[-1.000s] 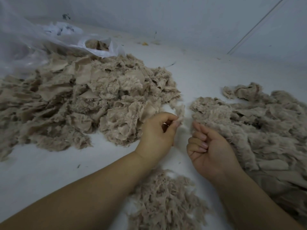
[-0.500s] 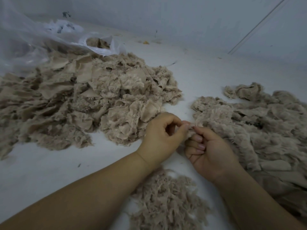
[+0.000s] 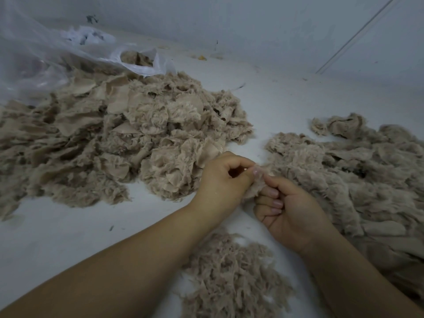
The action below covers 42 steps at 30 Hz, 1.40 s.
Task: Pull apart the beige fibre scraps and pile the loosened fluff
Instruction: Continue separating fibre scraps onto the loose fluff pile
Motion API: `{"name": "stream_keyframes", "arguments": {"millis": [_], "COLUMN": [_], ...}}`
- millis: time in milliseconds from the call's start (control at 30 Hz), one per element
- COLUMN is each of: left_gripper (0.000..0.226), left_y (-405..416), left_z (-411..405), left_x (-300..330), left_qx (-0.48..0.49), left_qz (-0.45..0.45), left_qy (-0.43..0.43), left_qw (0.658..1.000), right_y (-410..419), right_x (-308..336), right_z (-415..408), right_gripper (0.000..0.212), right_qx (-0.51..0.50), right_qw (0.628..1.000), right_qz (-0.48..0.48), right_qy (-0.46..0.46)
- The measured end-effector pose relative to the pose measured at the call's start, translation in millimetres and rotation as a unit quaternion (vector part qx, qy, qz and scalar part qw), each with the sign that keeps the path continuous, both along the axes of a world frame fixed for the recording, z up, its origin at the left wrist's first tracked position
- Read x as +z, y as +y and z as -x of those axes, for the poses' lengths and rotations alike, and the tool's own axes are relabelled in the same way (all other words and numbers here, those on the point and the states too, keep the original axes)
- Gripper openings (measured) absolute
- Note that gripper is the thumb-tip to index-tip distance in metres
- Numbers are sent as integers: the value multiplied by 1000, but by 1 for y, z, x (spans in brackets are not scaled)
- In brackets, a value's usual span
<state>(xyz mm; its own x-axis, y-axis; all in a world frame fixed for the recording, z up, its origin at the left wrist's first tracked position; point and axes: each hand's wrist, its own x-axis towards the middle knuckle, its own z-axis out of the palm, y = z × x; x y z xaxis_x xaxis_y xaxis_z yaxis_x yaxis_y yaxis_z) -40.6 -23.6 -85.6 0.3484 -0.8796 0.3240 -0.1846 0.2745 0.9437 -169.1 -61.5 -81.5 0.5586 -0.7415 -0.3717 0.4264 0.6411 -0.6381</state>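
clear plastic bag (image 3: 41,56) far left | white floor (image 3: 286,106) | pale wall (image 3: 252,26)

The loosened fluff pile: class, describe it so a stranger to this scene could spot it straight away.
Start at the white floor, where beige material lies in three heaps. Two big ones sit farther off, the left heap by a clear plastic bag and the right heap. The loosened fluff pile is the small one nearest the camera, between the forearms, all shredded wisps with no flat fabric pieces.

Bare white surface (image 3: 68,237) lies open between scrap heap (image 3: 114,138) and fluff pile (image 3: 231,276).
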Motion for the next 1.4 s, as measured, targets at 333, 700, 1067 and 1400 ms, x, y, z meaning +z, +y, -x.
{"name": "stream_keyframes", "arguments": {"millis": [333, 700, 1067, 1400], "left_gripper": [14, 34, 26, 38], "left_y": [4, -1, 4, 19], "left_z": [4, 0, -10, -42], "left_x": [-1, 8, 13, 32], "left_qx": [-39, -26, 76, -301], "left_qz": [4, -58, -39, -178], "left_qy": [48, 68, 98, -161], "left_qw": [998, 996, 992, 923], "right_y": [0, 4, -1, -3], "right_x": [-1, -2, -1, -6], "right_z": [0, -2, 0, -1], "right_gripper": [14, 16, 24, 25], "right_qx": [-29, 16, -41, -81], "right_qw": [999, 994, 999, 996], "right_qz": [29, 107, 25, -3], "right_qy": [24, 24, -8, -26]}}
